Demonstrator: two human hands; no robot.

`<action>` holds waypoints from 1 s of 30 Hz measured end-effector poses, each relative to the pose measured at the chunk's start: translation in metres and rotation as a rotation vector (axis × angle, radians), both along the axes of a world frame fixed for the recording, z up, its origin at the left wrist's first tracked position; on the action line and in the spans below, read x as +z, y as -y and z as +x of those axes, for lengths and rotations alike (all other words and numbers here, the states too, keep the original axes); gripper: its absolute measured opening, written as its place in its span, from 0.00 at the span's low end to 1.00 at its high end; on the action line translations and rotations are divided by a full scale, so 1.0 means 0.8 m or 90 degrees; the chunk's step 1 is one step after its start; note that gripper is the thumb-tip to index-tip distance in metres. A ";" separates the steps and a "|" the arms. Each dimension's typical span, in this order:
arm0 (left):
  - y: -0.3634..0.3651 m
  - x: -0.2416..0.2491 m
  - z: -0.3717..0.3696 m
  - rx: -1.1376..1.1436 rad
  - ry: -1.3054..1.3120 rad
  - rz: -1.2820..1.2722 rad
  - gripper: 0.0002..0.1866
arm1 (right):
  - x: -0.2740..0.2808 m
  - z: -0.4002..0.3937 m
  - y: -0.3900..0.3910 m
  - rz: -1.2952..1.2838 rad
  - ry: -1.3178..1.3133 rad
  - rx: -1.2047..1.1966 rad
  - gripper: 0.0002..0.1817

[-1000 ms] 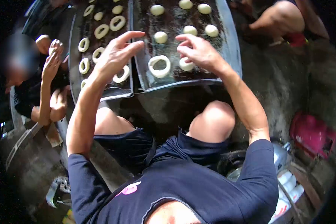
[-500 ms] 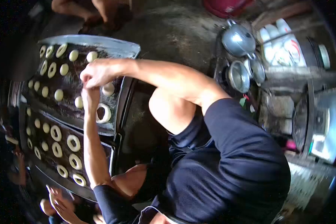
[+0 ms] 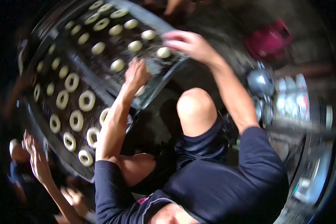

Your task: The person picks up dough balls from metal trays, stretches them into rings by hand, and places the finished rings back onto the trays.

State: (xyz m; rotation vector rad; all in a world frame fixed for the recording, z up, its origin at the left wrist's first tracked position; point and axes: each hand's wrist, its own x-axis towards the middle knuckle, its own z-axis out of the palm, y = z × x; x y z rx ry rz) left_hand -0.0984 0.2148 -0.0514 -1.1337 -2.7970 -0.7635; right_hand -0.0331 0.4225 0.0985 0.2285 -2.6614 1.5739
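Dough rings (image 3: 86, 100) are lying left of the left hand (image 3: 137, 72), whose grip is looking narrow, though whether it is closing on anything is unclear. Right of it, a dough ball (image 3: 163, 52) is sitting just beside the right hand (image 3: 193, 44), its grip parting; low, sweeping fingers could be denting or dragging the ball across the tray (image 3: 145, 14).

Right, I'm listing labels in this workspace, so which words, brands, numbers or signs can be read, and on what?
No text can be read.
White packages: reddish marking, too blurred to read.
Dark shirt: pink mark, too small to read.
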 end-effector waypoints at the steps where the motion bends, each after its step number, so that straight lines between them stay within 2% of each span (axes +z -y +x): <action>1: 0.011 0.043 0.002 0.025 0.111 -0.013 0.23 | -0.004 0.034 -0.028 -0.067 0.092 -0.006 0.17; 2: 0.025 0.050 0.000 0.049 0.078 0.076 0.20 | -0.019 0.072 -0.056 -0.132 0.186 -0.060 0.14; 3: 0.035 0.054 -0.010 0.077 0.103 0.121 0.21 | -0.022 0.117 -0.068 -0.083 0.263 -0.135 0.12; 4: 0.044 0.058 -0.015 0.097 0.128 0.166 0.21 | -0.034 0.156 -0.084 -0.076 0.408 -0.178 0.12; 5: 0.051 0.086 -0.010 0.146 0.237 0.236 0.23 | -0.067 0.195 -0.117 -0.030 0.482 -0.168 0.12; 6: 0.053 0.110 -0.007 0.192 0.340 0.312 0.25 | -0.086 0.214 -0.135 -0.023 0.521 -0.222 0.12; 7: 0.052 0.107 -0.016 0.191 0.487 0.348 0.28 | -0.083 0.207 -0.133 -0.043 0.499 -0.293 0.12; 8: 0.048 0.105 -0.022 0.131 0.636 0.423 0.23 | -0.084 0.188 -0.132 -0.153 0.421 -0.312 0.13; 11: 0.010 0.098 -0.028 0.073 0.804 0.599 0.17 | -0.046 0.088 -0.078 -0.275 0.177 -0.247 0.14; 12: -0.001 0.108 -0.024 0.053 0.798 0.606 0.19 | -0.035 0.057 -0.062 -0.307 0.129 -0.205 0.14; 14: -0.008 0.133 -0.023 0.081 0.677 0.549 0.21 | -0.033 -0.001 -0.055 -0.182 0.041 -0.054 0.14; 16: 0.012 0.151 -0.035 0.124 0.600 0.517 0.22 | -0.037 -0.051 -0.051 0.012 0.044 0.053 0.16; 17: 0.024 0.153 -0.041 0.164 0.549 0.513 0.23 | -0.060 -0.077 -0.052 0.110 -0.031 0.108 0.18; 18: 0.038 0.155 -0.044 0.200 0.496 0.505 0.24 | -0.084 -0.096 -0.054 0.178 -0.010 0.174 0.19; 20: 0.062 0.162 -0.040 0.286 0.491 0.491 0.24 | -0.124 -0.119 -0.059 0.303 -0.084 0.358 0.18; 22: 0.083 0.156 -0.032 0.348 0.486 0.421 0.23 | -0.121 -0.119 -0.034 0.299 -0.056 0.380 0.19; 24: 0.081 0.149 -0.019 0.378 0.556 0.424 0.24 | -0.104 -0.123 0.001 0.035 0.140 0.292 0.20; 26: 0.065 0.136 -0.009 0.343 0.590 0.470 0.23 | -0.101 -0.130 0.031 -0.196 0.277 0.321 0.27; 28: 0.047 0.120 -0.008 0.291 0.644 0.566 0.22 | -0.083 -0.124 0.047 -0.284 0.288 0.282 0.29; 30: 0.025 0.122 -0.007 0.254 0.654 0.666 0.21 | -0.083 -0.118 0.044 -0.386 0.296 0.267 0.26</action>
